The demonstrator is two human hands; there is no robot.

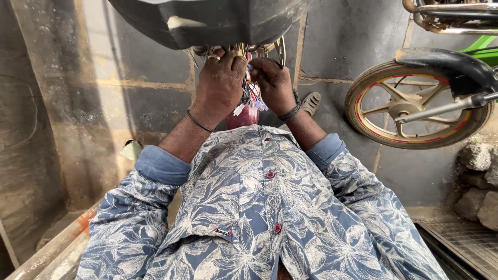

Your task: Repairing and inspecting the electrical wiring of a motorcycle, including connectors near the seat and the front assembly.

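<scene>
Down at chest level, your 2 hands meet on a bundle of coloured wires (250, 97) that hangs from under the dark vehicle body (207, 21) above your fingertips. Your left hand (220, 83) is curled shut around the left side of the bundle, knuckles up, with a ring on 1 finger and a thin black band on the wrist. Your right hand (272, 83) pinches wires on the right side, its fingers (259, 67) bent inward and closed on the strands; a dark beaded bracelet (291, 111) sits at that wrist. Just below your fingers the loose wire ends spread out, with a small white connector (239, 109) hanging beside your left palm and pale plugs next to it. Beneath those, partly hidden, is a maroon rounded part (243, 117).

Well to the right of your right hand stands a motorcycle wheel (415, 106) with gold spokes and a red rim stripe, under a black mudguard (456, 62). A sandal (311, 102) lies on the concrete floor (342, 46) just past your right wrist. No labels are legible.
</scene>
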